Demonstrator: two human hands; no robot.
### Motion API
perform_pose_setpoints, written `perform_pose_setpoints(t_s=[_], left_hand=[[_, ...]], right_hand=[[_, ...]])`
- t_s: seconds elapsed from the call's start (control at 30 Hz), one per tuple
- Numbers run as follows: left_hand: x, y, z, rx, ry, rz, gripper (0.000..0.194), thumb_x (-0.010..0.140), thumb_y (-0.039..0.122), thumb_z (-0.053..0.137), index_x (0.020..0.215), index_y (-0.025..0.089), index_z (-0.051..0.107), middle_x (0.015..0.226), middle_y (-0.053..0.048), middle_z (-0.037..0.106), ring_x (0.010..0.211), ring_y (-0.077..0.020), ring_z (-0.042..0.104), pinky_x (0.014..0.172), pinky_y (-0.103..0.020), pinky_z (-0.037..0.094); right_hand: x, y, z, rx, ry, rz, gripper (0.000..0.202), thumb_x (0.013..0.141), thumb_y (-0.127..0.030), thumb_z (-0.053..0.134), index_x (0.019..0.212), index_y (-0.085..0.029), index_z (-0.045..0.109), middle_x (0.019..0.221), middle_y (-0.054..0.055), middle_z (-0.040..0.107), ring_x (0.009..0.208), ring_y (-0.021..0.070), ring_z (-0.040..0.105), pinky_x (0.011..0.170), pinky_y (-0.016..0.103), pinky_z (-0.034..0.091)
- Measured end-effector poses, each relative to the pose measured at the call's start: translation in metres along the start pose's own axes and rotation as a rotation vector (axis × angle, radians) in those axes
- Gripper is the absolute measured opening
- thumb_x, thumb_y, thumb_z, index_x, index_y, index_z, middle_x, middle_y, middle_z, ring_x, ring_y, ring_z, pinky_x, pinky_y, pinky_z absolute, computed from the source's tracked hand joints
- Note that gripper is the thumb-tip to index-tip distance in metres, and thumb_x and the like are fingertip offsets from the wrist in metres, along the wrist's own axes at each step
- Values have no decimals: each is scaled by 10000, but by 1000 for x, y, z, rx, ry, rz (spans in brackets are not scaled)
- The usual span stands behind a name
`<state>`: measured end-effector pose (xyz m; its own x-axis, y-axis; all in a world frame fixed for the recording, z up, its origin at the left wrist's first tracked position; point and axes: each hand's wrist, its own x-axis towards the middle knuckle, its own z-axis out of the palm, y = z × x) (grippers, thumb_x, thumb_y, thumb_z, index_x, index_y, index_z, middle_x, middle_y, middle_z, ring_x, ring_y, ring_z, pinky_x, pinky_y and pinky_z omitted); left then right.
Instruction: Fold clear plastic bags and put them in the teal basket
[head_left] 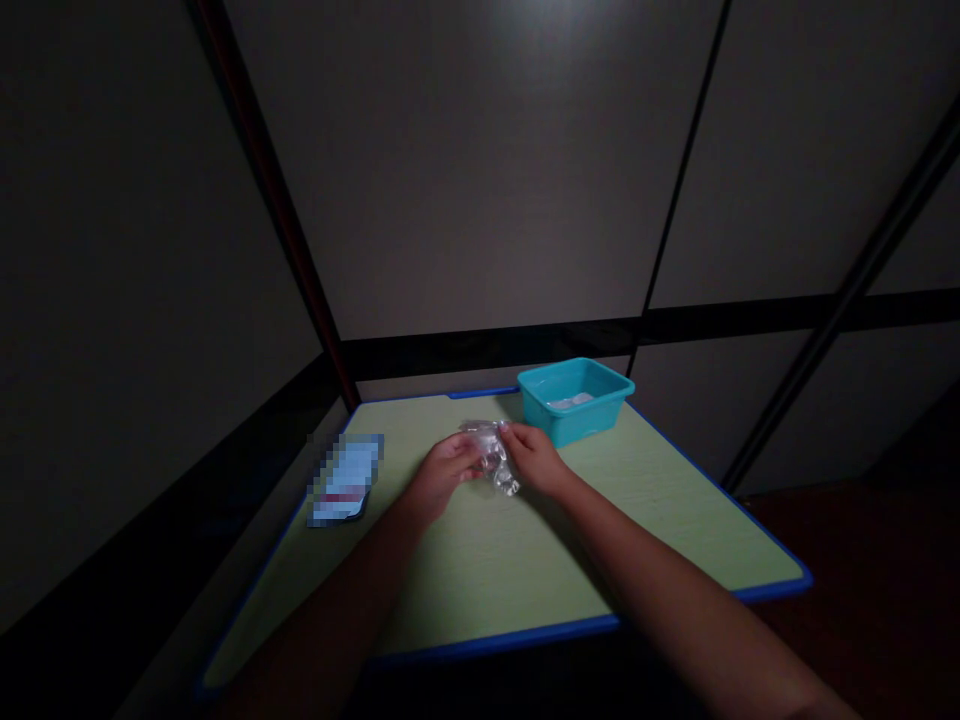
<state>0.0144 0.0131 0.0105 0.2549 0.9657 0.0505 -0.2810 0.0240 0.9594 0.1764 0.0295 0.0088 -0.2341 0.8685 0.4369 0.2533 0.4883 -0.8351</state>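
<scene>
Two bare-handed grips, one left grip (448, 467) and one right grip (534, 455), with two bare forearms (645, 550). Between them, at least one crumpled, clear plastic wrapper (499, 470); whether it is more than one cannot be told. One turquoise rectangular plastic basin (581, 428), its pale contents (574, 401) too indistinct to count. One flat, dark-edged rectangular device (345, 485), pixelated. One pale green tabletop (637, 520) with blue edging.
</scene>
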Motion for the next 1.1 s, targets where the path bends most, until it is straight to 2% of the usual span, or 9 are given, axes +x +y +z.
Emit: perform_pose_setpoints(t_s=[0.1, 0.23, 0.37, 0.47, 0.6, 0.7, 0.8, 0.9, 1.1], left_hand=[[3, 0, -5, -13, 52, 26, 381, 571, 393, 789, 782, 122, 626, 746, -58, 665, 678, -168, 630, 655, -268, 469], [5, 3, -9, -80, 116, 75, 367, 611, 435, 759, 749, 132, 605, 684, -34, 640, 660, -163, 621, 649, -275, 475], [8, 10, -16, -192, 253, 149, 376, 679, 463, 704, 613, 153, 501, 601, -1, 590, 598, -130, 592, 625, -260, 485], [9, 17, -19, -269, 318, 86, 438, 761, 553, 578, 603, 170, 436, 624, -7, 585, 598, -140, 601, 581, -265, 490], [6, 17, -15, -290, 201, -78, 529, 784, 675, 419, 813, 160, 537, 798, -71, 637, 655, -199, 633, 567, -350, 519], [4, 7, -10, -199, 79, -110, 413, 780, 549, 555, 863, 145, 573, 872, -88, 650, 683, -188, 634, 598, -337, 527], [6, -3, -9, -170, 83, -48, 285, 774, 404, 630, 910, 156, 598, 950, -85, 663, 761, -183, 641, 654, -303, 523], [9, -4, -12, -222, 115, -14, 266, 804, 406, 586, 889, 156, 621, 929, -84, 682, 831, -211, 648, 721, -317, 517], [7, -3, -11, -163, 85, -101, 250, 798, 351, 603, 927, 141, 645, 946, -98, 686, 803, -205, 657, 698, -301, 517]], right_hand=[[3, 1, 3, 287, 53, 153, 581, 714, -714, 457, 569, -158, 550, 515, 1, 546, 476, 116, 457, 478, 239, 345], [6, 3, 4, 553, 161, 324, 562, 565, -723, 602, 525, -170, 510, 442, -26, 499, 397, 89, 400, 417, 221, 295], [7, 4, 3, 709, 239, 444, 449, 669, -605, 617, 629, -159, 589, 539, 19, 598, 449, 126, 506, 436, 235, 367], [8, 4, 2, 859, 270, 484, 387, 748, -541, 570, 718, -159, 627, 665, 57, 658, 550, 171, 588, 515, 284, 453], [9, 5, 3, 865, 329, 453, 414, 770, -568, 528, 764, -169, 635, 736, 64, 676, 612, 185, 609, 575, 311, 479], [7, 7, 4, 647, 332, 364, 496, 720, -642, 542, 751, -157, 641, 724, 56, 670, 627, 177, 592, 566, 288, 461], [3, 6, 6, 481, 192, 211, 562, 687, -689, 534, 818, -160, 669, 785, 53, 673, 713, 192, 592, 616, 304, 471], [-2, 2, 8, 432, 94, 123, 567, 696, -686, 529, 941, -197, 679, 896, 50, 679, 832, 215, 597, 696, 335, 480], [-2, -9, 6, 589, 83, 186, 621, 683, -694, 542, 1059, -213, 650, 974, 62, 678, 851, 225, 611, 704, 341, 482]])
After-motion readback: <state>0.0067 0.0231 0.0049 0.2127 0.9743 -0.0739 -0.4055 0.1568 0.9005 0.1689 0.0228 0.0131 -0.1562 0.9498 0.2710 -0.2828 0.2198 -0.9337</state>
